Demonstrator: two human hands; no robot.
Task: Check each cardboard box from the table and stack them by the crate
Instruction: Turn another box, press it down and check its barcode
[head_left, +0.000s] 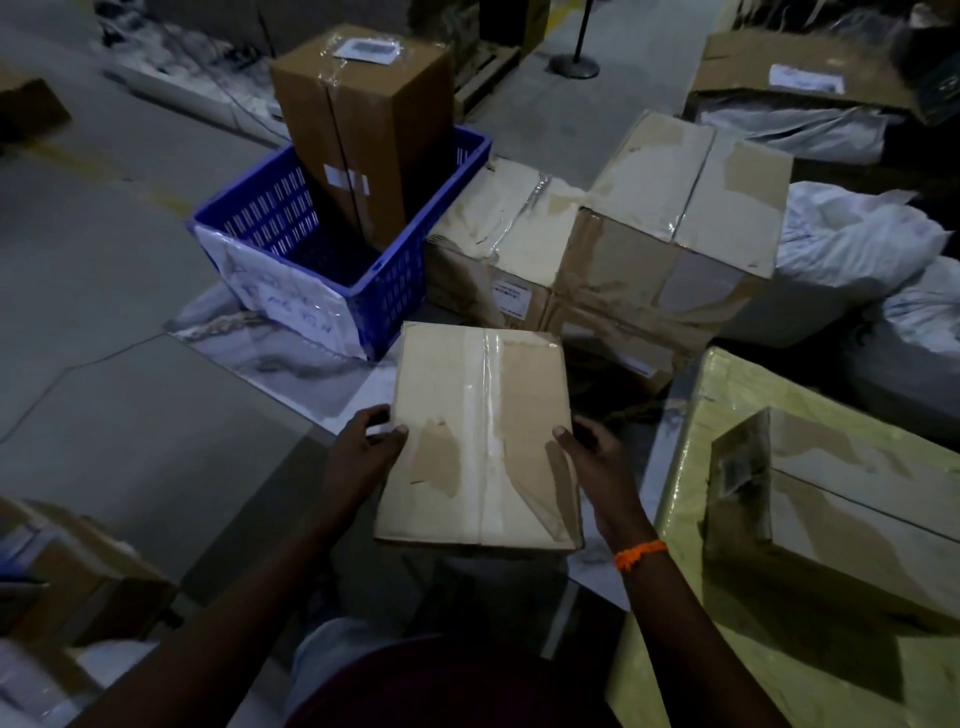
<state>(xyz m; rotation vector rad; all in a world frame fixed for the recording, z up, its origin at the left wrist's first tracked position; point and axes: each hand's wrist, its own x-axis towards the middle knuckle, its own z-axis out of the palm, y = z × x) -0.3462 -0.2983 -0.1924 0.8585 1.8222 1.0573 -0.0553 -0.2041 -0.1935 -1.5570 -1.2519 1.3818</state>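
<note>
The view is dim and underexposed, with a grey-blue cast. The brightest areas are the pale top of the box (441, 395) at centre and the yellow-wrapped surface (753, 384) at 4 o'clock. The tape (485, 415) on the box gives a soft glare. The 7 and 11 o'clock corners are murky, straight lines bow near the edges, and detail is smeared throughout.

Open floor (104, 249) lies left of the blue crate (395, 296) — its near half is free, a tall box (363, 130) leaning in the far corner — while taped cartons (670, 208) crowd its right side and the yellow-wrapped table (680, 499) hems in the right.
</note>
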